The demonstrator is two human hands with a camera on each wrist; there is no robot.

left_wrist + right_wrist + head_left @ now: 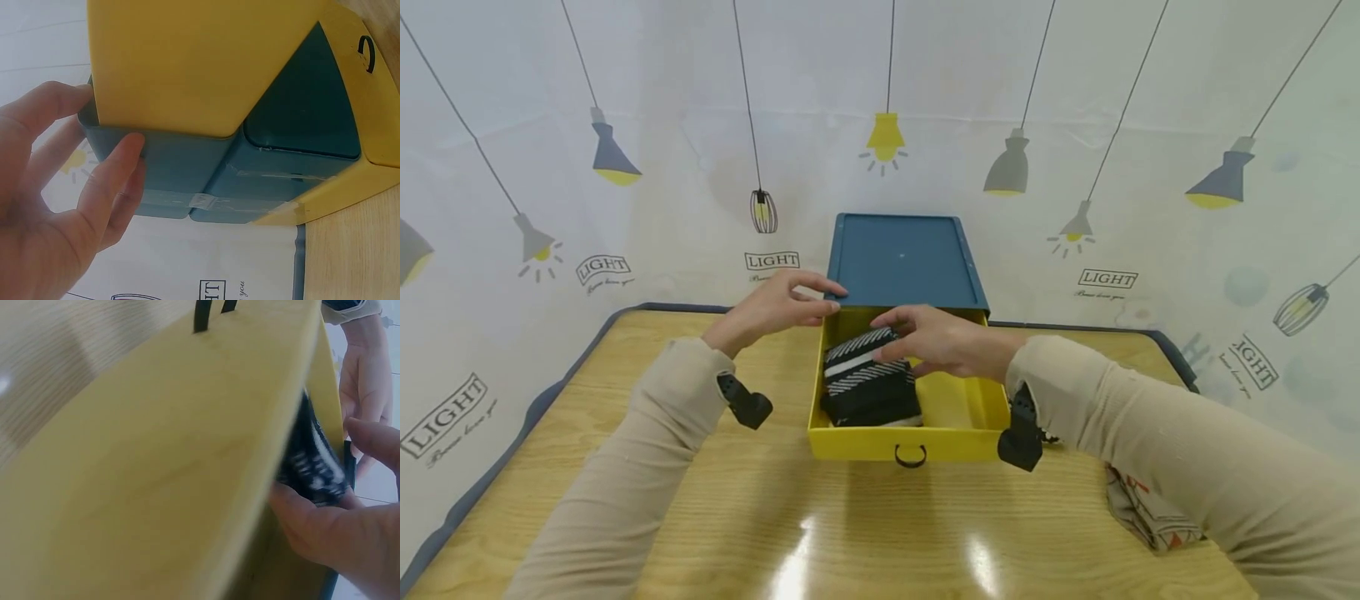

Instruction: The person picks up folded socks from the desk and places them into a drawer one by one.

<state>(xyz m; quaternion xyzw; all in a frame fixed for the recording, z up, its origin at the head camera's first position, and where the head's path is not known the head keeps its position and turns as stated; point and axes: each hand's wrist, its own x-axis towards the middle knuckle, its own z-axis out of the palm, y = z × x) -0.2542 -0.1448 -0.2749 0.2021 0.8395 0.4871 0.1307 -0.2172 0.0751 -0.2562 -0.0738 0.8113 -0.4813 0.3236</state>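
A yellow drawer (867,442) is pulled out of a blue box unit (902,258). Inside, on its left side, lies a folded black-and-white striped cloth (872,404). My right hand (947,342) pinches the cloth's upper right edge; in the right wrist view the cloth (312,456) sits at the fingertips, part of it hidden by the drawer wall. My left hand (775,308) rests its fingertips on the unit's front left corner. Seen from the left wrist, that hand (69,187) has fairly straight fingers on either side of the blue edge.
Below the drawer, the left wrist view shows a second yellow drawer front (381,106) with a black handle. A beige patterned cloth (1150,508) lies on the wooden table (737,517), partly behind my right forearm. A printed wall covering (700,167) stands behind the unit.
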